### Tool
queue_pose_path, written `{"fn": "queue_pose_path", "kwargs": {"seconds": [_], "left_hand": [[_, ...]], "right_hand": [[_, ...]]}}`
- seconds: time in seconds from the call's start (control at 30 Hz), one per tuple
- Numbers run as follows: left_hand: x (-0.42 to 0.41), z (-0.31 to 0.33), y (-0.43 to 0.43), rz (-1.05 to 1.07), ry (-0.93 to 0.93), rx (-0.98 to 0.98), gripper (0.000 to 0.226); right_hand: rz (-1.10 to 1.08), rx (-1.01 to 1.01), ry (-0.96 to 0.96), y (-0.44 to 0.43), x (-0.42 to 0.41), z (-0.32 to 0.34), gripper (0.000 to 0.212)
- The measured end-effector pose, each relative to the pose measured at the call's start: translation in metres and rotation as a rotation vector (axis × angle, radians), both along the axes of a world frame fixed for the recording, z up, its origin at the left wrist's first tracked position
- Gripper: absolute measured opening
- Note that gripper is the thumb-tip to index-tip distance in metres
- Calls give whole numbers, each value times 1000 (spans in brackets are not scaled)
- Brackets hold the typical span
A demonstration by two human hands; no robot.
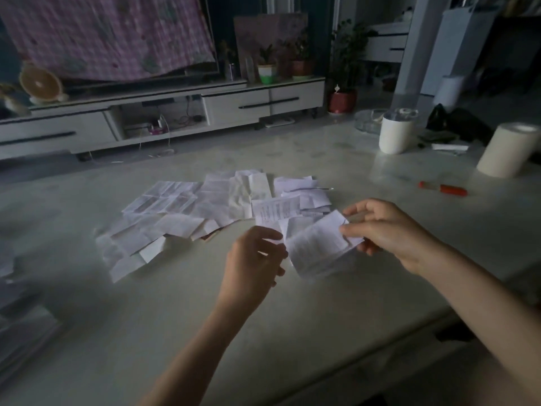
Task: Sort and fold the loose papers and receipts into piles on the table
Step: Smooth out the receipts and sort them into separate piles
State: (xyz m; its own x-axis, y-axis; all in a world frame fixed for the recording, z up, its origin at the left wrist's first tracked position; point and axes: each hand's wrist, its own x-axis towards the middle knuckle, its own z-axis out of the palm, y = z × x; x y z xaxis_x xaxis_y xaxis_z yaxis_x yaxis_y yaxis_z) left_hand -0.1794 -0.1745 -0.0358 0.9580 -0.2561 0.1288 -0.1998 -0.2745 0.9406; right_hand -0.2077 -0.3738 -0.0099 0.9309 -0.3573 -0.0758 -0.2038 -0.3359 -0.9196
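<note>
Creased white receipts (205, 212) are lying spread mid-table (175, 303), while one printed slip (317, 244) is hanging tilted just nearer.

papers (205, 212) spread mid-table (292, 317), pen (442, 189) right, cup (395, 133) behind
</note>
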Motion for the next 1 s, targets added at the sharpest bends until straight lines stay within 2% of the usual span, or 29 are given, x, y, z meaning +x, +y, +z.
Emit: {"fn": "queue_pose_path", "kwargs": {"seconds": [0.07, 0.17, 0.23, 0.33, 0.43, 0.6, 0.67, 0.77, 0.9, 1.0], "left_hand": [[-3, -5, -3, -11, -26, 72, 17], [-4, -11, -4, -9, -92, 190, 16], [-3, -12, -1, 3, -126, 230, 17], [4, -10, 10, 47, -145, 228, 19], [13, -8, 27, 95, -204, 228, 20], [33, -9, 66, 204, -364, 359, 15], [38, -13, 83, 232, -449, 398, 14], [36, -25, 104, 262, -578, 458, 22], [28, -40, 120, 276, -721, 475, 28], [31, -40, 118, 288, -714, 450, 27]], "right_hand": [[13, -151, 107, -1, -4, -10, 27], [21, -628, 267, -1, -8, -19, 48], [-17, -779, 262, -2, -13, -15, 50], [-80, -719, 47, -3, -14, -9, 28], [-56, -677, -194, 4, -10, -7, 8], [161, -671, -505, 61, 6, -3, 10], [311, -696, -529, 90, 18, -5, 13], [510, -812, -447, 129, 40, -10, 27], [556, -1085, -146, 152, 78, -22, 45], [560, -1083, 51, 157, 95, -31, 56]]}}
